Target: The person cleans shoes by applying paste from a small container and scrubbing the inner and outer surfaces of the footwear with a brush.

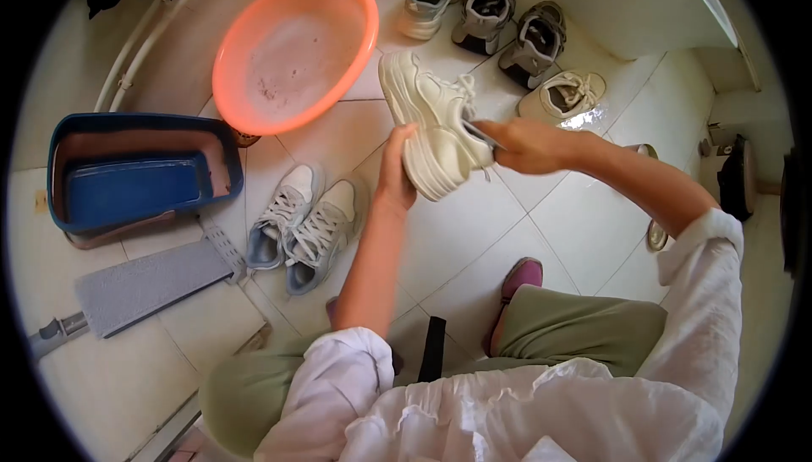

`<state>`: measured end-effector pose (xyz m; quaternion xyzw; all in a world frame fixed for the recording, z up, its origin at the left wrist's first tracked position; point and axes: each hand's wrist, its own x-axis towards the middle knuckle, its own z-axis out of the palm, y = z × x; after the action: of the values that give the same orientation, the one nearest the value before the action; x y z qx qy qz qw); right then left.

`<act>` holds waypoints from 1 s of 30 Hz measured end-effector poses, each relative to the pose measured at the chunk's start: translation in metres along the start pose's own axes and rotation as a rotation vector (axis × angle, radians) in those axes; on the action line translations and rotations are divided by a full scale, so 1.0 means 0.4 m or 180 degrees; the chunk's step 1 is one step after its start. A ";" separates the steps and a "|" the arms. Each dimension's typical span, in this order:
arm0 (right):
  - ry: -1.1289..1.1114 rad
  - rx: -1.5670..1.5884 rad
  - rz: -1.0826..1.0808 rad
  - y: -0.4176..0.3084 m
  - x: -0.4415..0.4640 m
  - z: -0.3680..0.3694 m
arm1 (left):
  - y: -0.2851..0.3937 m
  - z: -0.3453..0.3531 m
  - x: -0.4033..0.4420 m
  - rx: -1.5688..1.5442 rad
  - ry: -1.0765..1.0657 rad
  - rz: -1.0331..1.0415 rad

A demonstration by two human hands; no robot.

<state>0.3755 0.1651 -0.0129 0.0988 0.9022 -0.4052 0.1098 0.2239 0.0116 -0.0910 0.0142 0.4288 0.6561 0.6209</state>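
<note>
A chunky cream-white sneaker (431, 120) is raised above the tiled floor in front of me, its sole side to the left. My left hand (397, 170) grips it from below, fingers along the sole edge near the heel. At the shoe's opening my right hand (526, 146) is closed, with a thin dark grey thing (480, 131) showing between the fingers and the collar. Its kind is hidden by the hand and the shoe. White laces (463, 90) stick out on the shoe's upper right side.
An orange basin (362, 48) holds cloudy water at the back left. Left stands a blue bucket (63, 145), with a flat mop head (152, 280) nearby. A pair of grey-white sneakers (317, 229) rests beside them. Several more shoes (541, 43) line the back wall; the floor there looks wet.
</note>
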 end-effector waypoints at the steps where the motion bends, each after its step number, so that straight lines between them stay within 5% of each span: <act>1: -0.0191 -0.0147 0.0392 -0.025 -0.020 -0.002 | 0.009 0.002 -0.011 -0.0038 -0.0179 -0.0055; 4: 0.0066 -0.0402 0.0830 0.033 0.014 0.018 | -0.060 0.027 -0.015 -0.0365 -0.0116 0.0051; 6: 0.0028 -0.0679 0.0196 0.050 0.036 0.011 | -0.076 0.033 -0.013 -0.0183 -0.0104 0.0078; 8: -0.0184 -0.0869 0.0392 0.023 -0.015 0.015 | -0.076 0.000 0.003 -0.0916 -0.0569 0.0019; 11: -0.0664 -0.1115 0.0365 -0.037 -0.101 0.000 | -0.066 -0.054 0.014 -0.0728 -0.0475 0.0110; 14: -0.0034 -0.1122 0.0553 -0.025 -0.100 0.045 | -0.080 -0.091 0.025 -0.0503 -0.0464 0.0295; 16: 0.0182 -0.0648 0.0550 -0.020 -0.076 0.042 | -0.097 -0.093 0.033 -0.0252 -0.0445 0.0519; 18: -0.0140 0.2096 0.1305 -0.043 -0.047 0.020 | -0.106 -0.097 0.052 -0.0193 -0.0519 0.0608; 19: -0.0286 0.2327 0.1545 -0.041 -0.035 0.016 | -0.107 -0.099 0.060 -0.0158 -0.0557 0.0735; 23: 0.0722 0.1285 0.1107 -0.026 -0.011 0.049 | -0.084 -0.080 0.076 -0.0364 -0.0782 0.0805; 28: 0.0693 0.0921 0.0583 0.021 -0.050 0.046 | -0.062 -0.089 0.101 -0.0379 -0.0355 0.0958; 30: 0.0154 0.0032 0.0488 0.033 -0.083 0.036 | -0.049 -0.096 0.105 -0.0230 -0.0436 0.0925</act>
<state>0.4123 0.1599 -0.0223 0.1778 0.8924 -0.3976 0.1181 0.2087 0.0226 -0.1481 0.0983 0.3550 0.7515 0.5473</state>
